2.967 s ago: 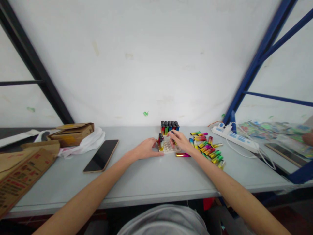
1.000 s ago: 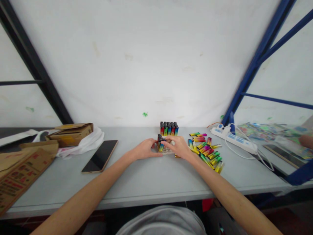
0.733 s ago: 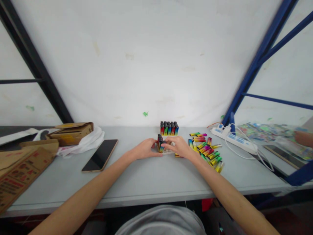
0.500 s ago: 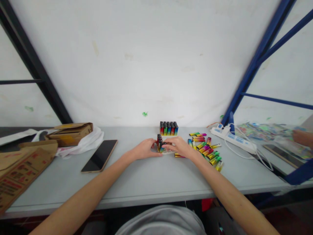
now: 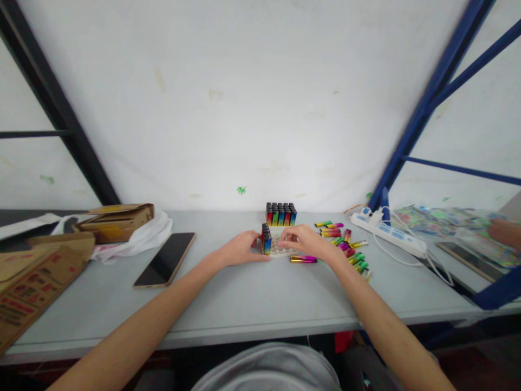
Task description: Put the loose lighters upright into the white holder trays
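Observation:
A pale tray with round cells [image 5: 278, 251] lies on the table before me, with one row of upright, black-topped rainbow lighters [image 5: 267, 243] at its left end. My left hand [image 5: 245, 247] grips that end, thumb at the near corner and fingers behind the row. Over the tray's right part is my right hand [image 5: 304, 241], fingers loosely bent and apart, with nothing visible in them. Just below it, a magenta and gold metallic lighter [image 5: 304, 259] lies flat. More metallic lighters [image 5: 345, 251] are scattered to the right, partly behind my forearm.
A full block of upright lighters [image 5: 281, 215] stands by the wall. A phone [image 5: 166, 259], cardboard boxes [image 5: 116, 224] and a white plastic bag [image 5: 159, 231] lie left. At right are a power strip [image 5: 388, 233] with cables, a blue frame post and another person's hand [image 5: 504, 232].
My right hand has moved right, away from the row, letting go of a lighter that now stands at its near end. More of the tray shows. My left hand stays in place.

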Demonstrator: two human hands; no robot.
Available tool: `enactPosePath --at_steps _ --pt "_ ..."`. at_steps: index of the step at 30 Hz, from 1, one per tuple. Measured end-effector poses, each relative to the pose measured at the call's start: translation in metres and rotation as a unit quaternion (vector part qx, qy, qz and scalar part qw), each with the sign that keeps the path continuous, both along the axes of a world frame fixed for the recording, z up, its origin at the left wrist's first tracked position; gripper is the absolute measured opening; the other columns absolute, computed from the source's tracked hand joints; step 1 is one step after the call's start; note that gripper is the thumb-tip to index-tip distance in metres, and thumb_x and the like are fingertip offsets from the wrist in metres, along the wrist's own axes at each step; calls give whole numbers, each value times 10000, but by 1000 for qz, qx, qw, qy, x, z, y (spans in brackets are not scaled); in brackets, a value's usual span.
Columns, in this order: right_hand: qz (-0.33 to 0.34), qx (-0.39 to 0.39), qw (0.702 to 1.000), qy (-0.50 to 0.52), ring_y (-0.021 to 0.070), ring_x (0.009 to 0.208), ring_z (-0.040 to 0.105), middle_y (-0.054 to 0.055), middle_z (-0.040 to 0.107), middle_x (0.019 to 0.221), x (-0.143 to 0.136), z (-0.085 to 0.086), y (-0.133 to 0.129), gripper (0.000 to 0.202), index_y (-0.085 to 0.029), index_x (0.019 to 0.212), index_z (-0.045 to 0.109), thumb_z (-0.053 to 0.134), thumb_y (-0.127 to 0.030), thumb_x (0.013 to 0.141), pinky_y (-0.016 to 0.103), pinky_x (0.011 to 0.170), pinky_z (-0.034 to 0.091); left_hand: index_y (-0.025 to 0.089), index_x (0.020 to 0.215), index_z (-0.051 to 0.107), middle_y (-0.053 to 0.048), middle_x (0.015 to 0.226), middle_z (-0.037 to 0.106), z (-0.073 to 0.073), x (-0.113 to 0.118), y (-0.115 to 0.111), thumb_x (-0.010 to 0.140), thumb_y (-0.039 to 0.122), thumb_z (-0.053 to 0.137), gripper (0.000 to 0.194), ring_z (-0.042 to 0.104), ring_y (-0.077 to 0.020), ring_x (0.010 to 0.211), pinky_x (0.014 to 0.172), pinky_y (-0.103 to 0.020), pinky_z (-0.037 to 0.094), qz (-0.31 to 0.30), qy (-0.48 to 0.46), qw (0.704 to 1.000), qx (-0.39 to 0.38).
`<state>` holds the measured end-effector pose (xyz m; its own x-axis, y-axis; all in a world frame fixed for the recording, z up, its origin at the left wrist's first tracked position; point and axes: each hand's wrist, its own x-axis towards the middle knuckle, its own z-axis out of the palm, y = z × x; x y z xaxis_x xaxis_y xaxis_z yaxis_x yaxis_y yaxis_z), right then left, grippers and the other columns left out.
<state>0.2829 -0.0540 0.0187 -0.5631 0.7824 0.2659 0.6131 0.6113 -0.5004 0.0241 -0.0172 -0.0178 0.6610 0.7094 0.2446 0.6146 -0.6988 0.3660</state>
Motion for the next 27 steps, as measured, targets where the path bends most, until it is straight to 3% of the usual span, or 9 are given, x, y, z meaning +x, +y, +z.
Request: enactPosePath --at_steps 6,11,14,17,20,24,27 --pt "3 -125 989 -85 198 730 660 37 753 815 46 15 -6 306 -195 867 783 770 -487 777 261 628 451 146 991 682 -42 827 628 2 -1 1 705 756 675 673 576 -217 741 679 -306 414 4 2 1000 -4" --pt "-10 -107 986 -128 202 707 628 17 711 756 47 7 -6 208 -225 777 785 873 -341 628 268 621 424 162 953 699 -36 804 624 7 -8 3 679 749 701 648 566 -209 727 677 -306 420 5 9 1000 11" --pt "5 -87 990 -109 213 793 639 30 716 841 44 6 -4 210 -213 800 763 855 -350 669 277 701 451 167 917 706 -30 791 626 10 -14 4 670 725 719 610 564 -201 719 662 -295 414 3 7 1000 4" --pt "-6 -98 994 -39 210 827 658 55 737 931 44 9 -5 292 -186 949 719 756 -437 805 282 715 468 163 874 701 -31 785 628 13 -19 4 673 720 717 593 563 -196 707 644 -287 404 2 19 1000 2" --pt "-27 -111 993 39 183 716 645 39 728 820 41 12 -4 375 -171 1068 660 624 -512 915 263 625 445 158 863 698 -37 798 638 15 -20 3 674 709 721 583 570 -199 713 648 -287 404 0 23 1000 0" --pt "-42 -46 990 128 154 687 584 34 690 834 30 8 2 389 -163 1046 662 608 -527 922 256 616 433 157 884 699 -39 815 640 18 -20 -2 665 688 742 577 583 -206 736 680 -292 424 -15 25 1000 -12" --pt "-59 -49 976 203 142 661 541 20 649 804 20 -1 10 402 -151 984 666 648 -540 887 267 632 438 172 883 697 -29 815 629 20 -19 -5 670 690 744 562 581 -201 738 700 -293 430 -43 27 999 -19"
